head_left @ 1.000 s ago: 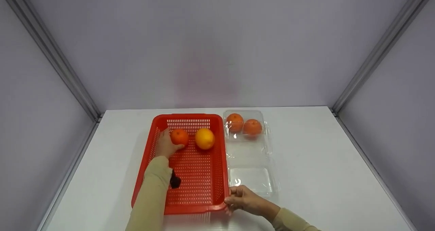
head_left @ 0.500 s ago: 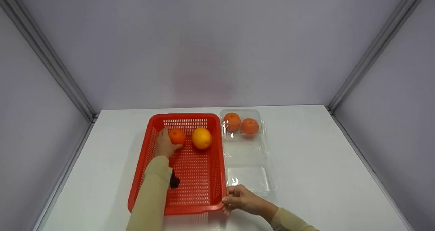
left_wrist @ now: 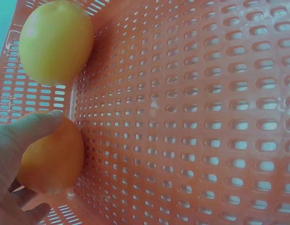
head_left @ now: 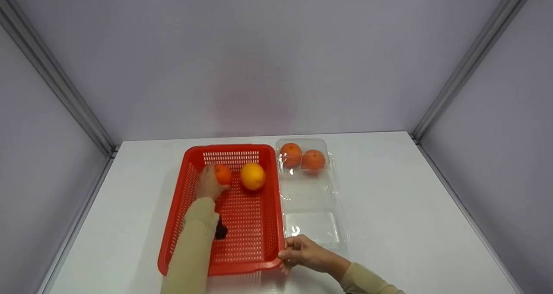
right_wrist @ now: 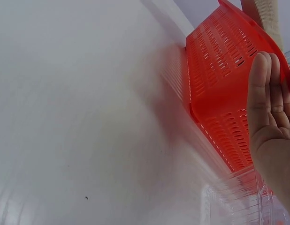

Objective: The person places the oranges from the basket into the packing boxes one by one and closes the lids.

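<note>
Inside the red perforated basket (head_left: 242,268), my left hand (head_left: 208,183) holds an orange tangerine (head_left: 223,174) near the far left corner. The left wrist view has the thumb (left_wrist: 39,129) lying over the tangerine (left_wrist: 53,159) and the other fingers around its lower side. A rounder yellow-orange citrus fruit (head_left: 252,176) sits just to its right, apart from the hand. My right hand (head_left: 304,254) grips the basket's near right corner, thumb over the rim; in the right wrist view its fingers (right_wrist: 260,93) lie against the outer wall.
Right of the basket stands a clear plastic container (head_left: 309,216) with two tangerines (head_left: 313,160) at its far end. A small dark object (head_left: 220,231) shows beside the left sleeve. The white table (head_left: 380,207) is bounded by grey panels at the back and sides.
The whole scene shifts slightly left in the head view. My left hand covers a little more of the tangerine; my right hand keeps its hold on the basket corner.
</note>
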Tool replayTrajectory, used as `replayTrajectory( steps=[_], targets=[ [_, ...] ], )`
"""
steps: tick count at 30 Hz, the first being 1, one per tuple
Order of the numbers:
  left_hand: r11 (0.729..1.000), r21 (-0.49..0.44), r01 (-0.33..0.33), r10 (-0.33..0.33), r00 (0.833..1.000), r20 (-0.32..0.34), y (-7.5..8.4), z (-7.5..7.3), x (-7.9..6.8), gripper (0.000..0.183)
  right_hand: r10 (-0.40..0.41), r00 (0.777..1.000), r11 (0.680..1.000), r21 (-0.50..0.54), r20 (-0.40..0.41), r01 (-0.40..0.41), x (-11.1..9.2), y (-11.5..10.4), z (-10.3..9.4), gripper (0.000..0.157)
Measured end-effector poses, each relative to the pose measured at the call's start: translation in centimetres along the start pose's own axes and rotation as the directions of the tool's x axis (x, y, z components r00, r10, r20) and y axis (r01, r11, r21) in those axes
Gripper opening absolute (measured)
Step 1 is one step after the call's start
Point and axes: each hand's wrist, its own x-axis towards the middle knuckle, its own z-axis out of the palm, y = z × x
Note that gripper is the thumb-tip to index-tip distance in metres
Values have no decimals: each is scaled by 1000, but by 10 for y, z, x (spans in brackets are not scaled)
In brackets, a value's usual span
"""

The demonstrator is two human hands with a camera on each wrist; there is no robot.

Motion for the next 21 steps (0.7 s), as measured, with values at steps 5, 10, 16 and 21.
replayTrajectory(
  steps=[5, 10, 16, 21],
  targets=[
    [999, -10, 35, -35, 999, 3, -1, 1, -1, 79, 4, 1000, 1000, -5, -7, -4, 0, -1, 1, 8],
    [999, 10, 32, -32, 999, 38, 0, 1, -1, 81, 5, 1000, 1000, -23, -9, -5, 1, -2, 1, 24],
    [1000, 23, 17, -18, 997, 69, -1, 0, -2, 82, -7, 1000, 999, -32, 10, 7, 3, -3, 1, 35],
    [1000, -12, 28, -27, 994, 105, -4, 0, -2, 84, 17, 1000, 999, -37, 19, -16, 5, -5, 0, 13]
  ],
)
